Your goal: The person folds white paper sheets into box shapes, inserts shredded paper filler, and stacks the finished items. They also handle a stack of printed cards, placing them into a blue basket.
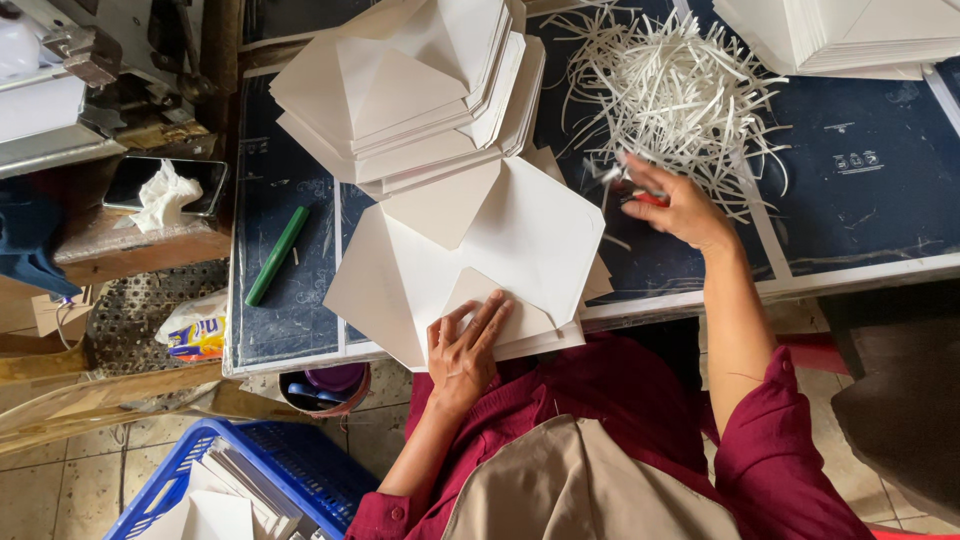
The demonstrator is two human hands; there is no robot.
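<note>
Surface: dark blue counter (880,200), seen from above, with a tiled floor below it.
Surroundings: a green marker (277,256) is laid on the counter left of the papers; a phone (130,183) with a crumpled tissue (163,197) on it is seen on a wooden shelf further left.
Obstructions: a pile of paper strips (680,95) is heaped just behind the right hand; a stack of folded envelopes (410,90) overlaps the far edge of the flat sheets.
Far corner: another white paper stack (850,35) is placed at the upper right.
Containers: a blue crate (300,475) on the floor is filled with white paper; a round tub (330,388) under the counter edge holds dark items that cannot be made out.
Envelope blanks (500,260): spread flat at the near edge of the counter, directly before the person.
Left hand (465,350): laid flat, fingers spread, pressed on the lower flap of the blanks; nothing is gripped.
Right hand (675,205): closed around a small red-handled tool (645,198), blurred, held to the right of the blanks and apart from them.
</note>
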